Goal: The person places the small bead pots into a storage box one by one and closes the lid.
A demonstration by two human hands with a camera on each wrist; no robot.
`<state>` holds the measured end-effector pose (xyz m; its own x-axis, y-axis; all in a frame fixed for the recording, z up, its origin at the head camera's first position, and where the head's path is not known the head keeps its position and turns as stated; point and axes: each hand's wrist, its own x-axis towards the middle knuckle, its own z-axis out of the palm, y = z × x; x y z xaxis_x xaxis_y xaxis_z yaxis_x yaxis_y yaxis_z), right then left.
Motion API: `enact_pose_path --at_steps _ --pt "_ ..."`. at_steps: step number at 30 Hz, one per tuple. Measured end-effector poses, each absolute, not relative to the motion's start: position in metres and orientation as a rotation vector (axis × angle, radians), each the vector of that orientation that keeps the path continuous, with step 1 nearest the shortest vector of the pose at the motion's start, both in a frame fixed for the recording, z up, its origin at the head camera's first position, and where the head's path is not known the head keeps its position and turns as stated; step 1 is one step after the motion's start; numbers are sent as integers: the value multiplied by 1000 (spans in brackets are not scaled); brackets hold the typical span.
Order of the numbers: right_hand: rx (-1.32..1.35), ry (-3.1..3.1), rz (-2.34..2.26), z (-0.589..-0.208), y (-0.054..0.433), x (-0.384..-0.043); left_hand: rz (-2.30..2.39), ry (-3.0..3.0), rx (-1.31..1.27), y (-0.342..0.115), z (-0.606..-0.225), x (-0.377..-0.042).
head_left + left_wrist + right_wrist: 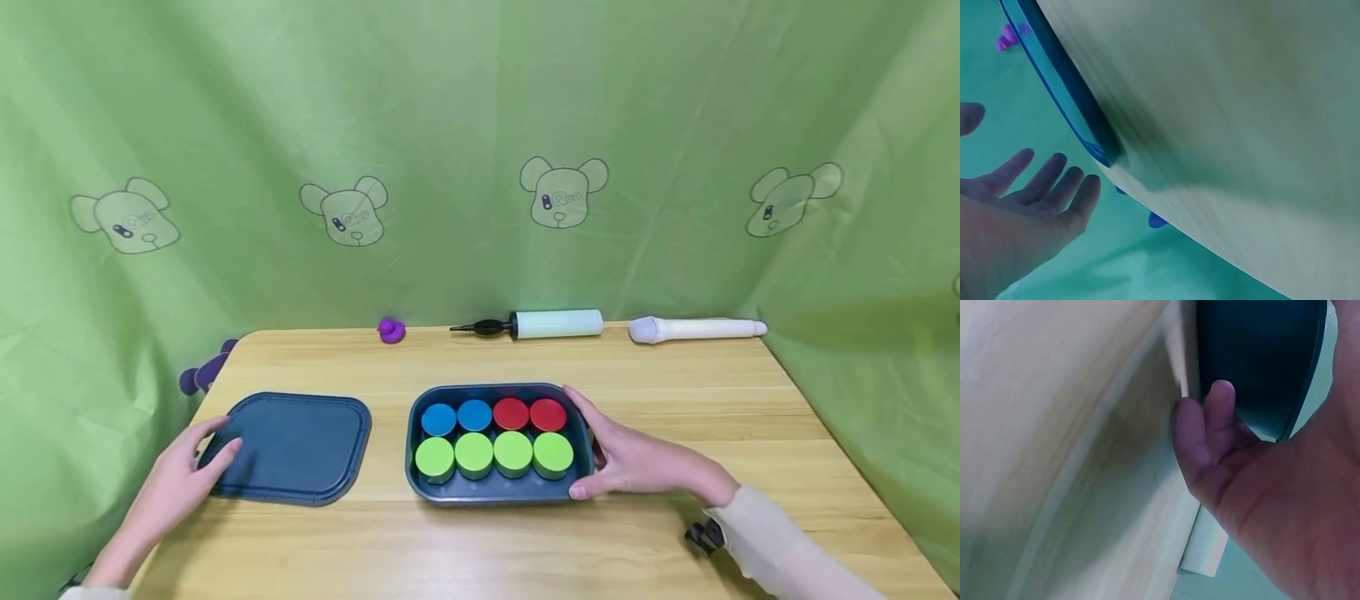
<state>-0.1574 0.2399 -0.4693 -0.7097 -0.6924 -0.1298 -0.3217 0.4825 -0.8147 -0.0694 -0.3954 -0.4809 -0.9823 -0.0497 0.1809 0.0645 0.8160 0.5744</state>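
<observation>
A dark blue open box [498, 497] stands in the middle of the table. Inside it are two blue-topped round containers [438, 419], two red-topped ones [511, 414] and a front row of several green-topped ones [474, 455]. My right hand [630, 458] grips the box's right end, thumb at the front corner and fingers toward the back corner. At the left lies a flat dark blue lid [292, 450]. My left hand [176, 475] is at its left edge with fingers spread and relaxed; the left wrist view shows the fingers [1054, 172] apart from the lid [1063, 87].
Along the table's back edge lie a purple rubber duck [391, 331], a hand pump [557, 324] and a white microphone-like stick [697, 329]. A green curtain [450, 125] surrounds the wooden table [360, 550]. A small black object [703, 537] is by the right wrist.
</observation>
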Motion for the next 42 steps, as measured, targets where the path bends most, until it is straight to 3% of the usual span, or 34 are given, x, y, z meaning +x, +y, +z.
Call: enact_pose_path --at_steps 18,28,33,42 --pt "-826 2271 -1125 -470 241 -158 -797 -2926 -24 -431 -496 -103" --pt "-807 2300 -1080 -470 241 -158 -834 -2918 -98 -444 -499 -101" --pt "-805 2311 -1054 -470 242 -158 -1039 -2902 -39 -448 -497 -97" --pt "-816 2347 -1023 -469 242 -158 -1932 -2524 135 -457 -497 -90"
